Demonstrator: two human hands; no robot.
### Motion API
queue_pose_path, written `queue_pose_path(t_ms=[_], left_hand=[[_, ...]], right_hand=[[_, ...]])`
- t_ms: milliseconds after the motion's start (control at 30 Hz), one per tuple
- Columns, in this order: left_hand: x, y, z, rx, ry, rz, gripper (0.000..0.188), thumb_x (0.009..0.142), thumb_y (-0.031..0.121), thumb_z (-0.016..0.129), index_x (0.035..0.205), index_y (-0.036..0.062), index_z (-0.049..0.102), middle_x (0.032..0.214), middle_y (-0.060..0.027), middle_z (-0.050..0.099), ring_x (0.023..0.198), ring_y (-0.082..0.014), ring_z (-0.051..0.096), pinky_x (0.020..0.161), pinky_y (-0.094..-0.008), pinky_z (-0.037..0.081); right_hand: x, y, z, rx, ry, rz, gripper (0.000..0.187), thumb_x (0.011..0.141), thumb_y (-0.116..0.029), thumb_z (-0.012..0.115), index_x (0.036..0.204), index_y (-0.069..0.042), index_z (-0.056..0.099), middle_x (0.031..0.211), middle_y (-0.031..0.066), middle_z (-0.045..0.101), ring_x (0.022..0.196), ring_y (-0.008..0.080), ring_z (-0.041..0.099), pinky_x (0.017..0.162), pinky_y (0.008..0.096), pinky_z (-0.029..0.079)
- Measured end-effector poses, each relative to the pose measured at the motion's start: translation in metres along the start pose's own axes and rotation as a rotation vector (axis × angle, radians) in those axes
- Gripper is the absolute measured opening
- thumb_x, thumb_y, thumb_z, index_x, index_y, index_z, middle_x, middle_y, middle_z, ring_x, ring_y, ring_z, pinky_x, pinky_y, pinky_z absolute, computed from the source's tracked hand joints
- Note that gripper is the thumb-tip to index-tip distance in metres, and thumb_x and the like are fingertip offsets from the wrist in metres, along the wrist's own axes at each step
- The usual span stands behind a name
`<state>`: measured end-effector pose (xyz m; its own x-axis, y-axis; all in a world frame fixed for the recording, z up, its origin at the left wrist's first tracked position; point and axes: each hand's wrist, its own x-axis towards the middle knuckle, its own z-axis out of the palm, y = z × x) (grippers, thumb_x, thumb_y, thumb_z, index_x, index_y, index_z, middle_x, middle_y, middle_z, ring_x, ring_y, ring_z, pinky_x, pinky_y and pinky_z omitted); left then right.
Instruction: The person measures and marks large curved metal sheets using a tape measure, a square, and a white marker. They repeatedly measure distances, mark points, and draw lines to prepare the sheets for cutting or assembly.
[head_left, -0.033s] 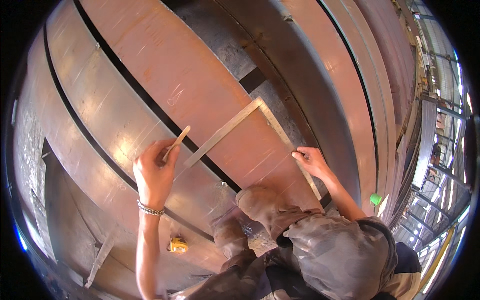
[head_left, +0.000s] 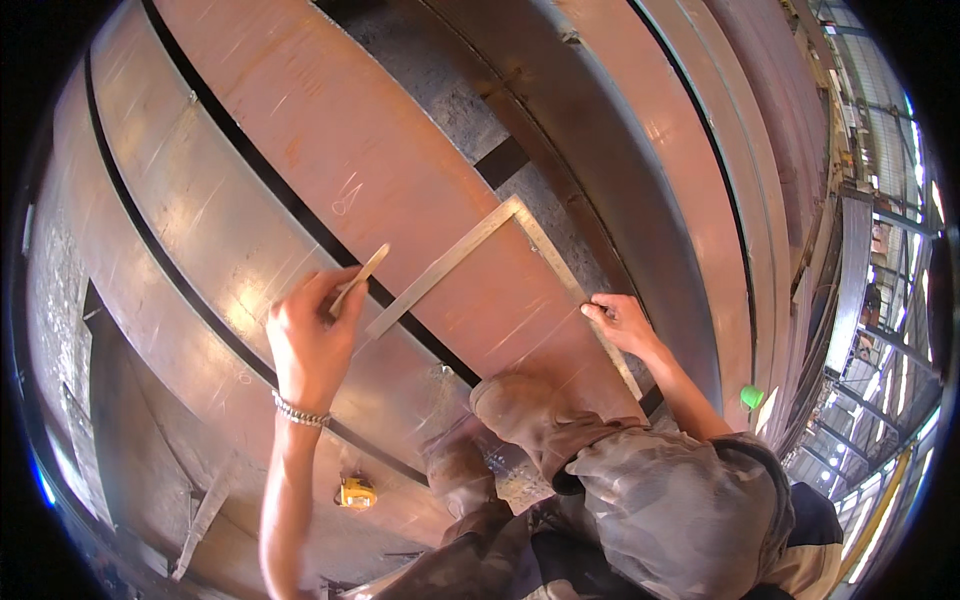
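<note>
My left hand (head_left: pixel 318 315) is raised over the steel plates, its fingers closed round a slim, pale chalk stick (head_left: pixel 374 262) whose tip points up and to the right. A flat metal framing square (head_left: pixel 455 252) lies on a reddish steel plate (head_left: pixel 400 170). Its corner is at the far end, and one leg crosses the dark gap to the plate on the left. My right hand (head_left: pixel 620 322) pinches the square's other leg along its outer edge. Thin white lines and a small scrawl mark the plate.
A yellow tape measure (head_left: pixel 357 492) lies on the plate left of my boots (head_left: pixel 515 410). Dark gaps separate several long plates. A small green object (head_left: pixel 751 397) is at the right, by the plate stack. Beyond it are metal racks (head_left: pixel 880 330).
My left hand has shifted slightly right with the chalk stick, whose tip is a little higher. My right hand and the framing square are almost unmoved.
</note>
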<state>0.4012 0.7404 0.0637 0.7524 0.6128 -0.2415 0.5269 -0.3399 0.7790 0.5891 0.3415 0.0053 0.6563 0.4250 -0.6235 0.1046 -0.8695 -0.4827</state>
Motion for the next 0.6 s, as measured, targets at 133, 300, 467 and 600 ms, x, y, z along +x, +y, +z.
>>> queue_pose_path(t_ms=[133, 300, 467, 600], left_hand=[[0.053, 0.037, 0.024, 0.200, -0.088, 0.275, 0.014, 0.084, 0.014, 0.073, 0.095, 0.0076, 0.078, 0.084, -0.0114, 0.074, 0.075, -0.0283, 0.072, 0.068, -0.0369, 0.056], [0.073, 0.059, 0.070, 0.205, -0.143, 0.341, 0.014, 0.081, 0.016, 0.072, 0.092, 0.0092, 0.079, 0.085, -0.0124, 0.074, 0.076, -0.0307, 0.072, 0.074, -0.0389, 0.057], [0.065, 0.049, 0.092, 0.236, -0.184, 0.296, 0.015, 0.080, 0.016, 0.071, 0.090, 0.0071, 0.078, 0.086, -0.0130, 0.074, 0.080, -0.0331, 0.072, 0.076, -0.0416, 0.057], [0.064, 0.045, 0.104, 0.288, -0.211, 0.300, 0.016, 0.080, 0.015, 0.070, 0.091, 0.0062, 0.078, 0.089, -0.0141, 0.074, 0.084, -0.0343, 0.071, 0.078, -0.0433, 0.057]], right_hand=[[0.006, -0.001, -0.003, -0.063, -0.035, 0.047, 0.028, 0.097, -0.027, 0.069, 0.097, 0.001, 0.070, 0.066, 0.0166, 0.054, 0.057, 0.0163, 0.046, 0.056, 0.0377, 0.041], [0.004, -0.009, -0.005, -0.027, -0.023, 0.047, 0.029, 0.097, -0.027, 0.069, 0.097, 0.002, 0.069, 0.068, 0.0203, 0.056, 0.057, 0.0203, 0.047, 0.057, 0.0397, 0.040], [0.003, -0.014, -0.007, -0.027, -0.018, 0.014, 0.028, 0.097, -0.027, 0.068, 0.097, 0.001, 0.069, 0.068, 0.0206, 0.057, 0.056, 0.0228, 0.048, 0.057, 0.0404, 0.040], [0.004, -0.017, -0.008, -0.059, -0.042, 0.047, 0.028, 0.097, -0.027, 0.068, 0.096, 0.001, 0.069, 0.068, 0.0202, 0.057, 0.056, 0.0232, 0.048, 0.057, 0.0406, 0.040]])
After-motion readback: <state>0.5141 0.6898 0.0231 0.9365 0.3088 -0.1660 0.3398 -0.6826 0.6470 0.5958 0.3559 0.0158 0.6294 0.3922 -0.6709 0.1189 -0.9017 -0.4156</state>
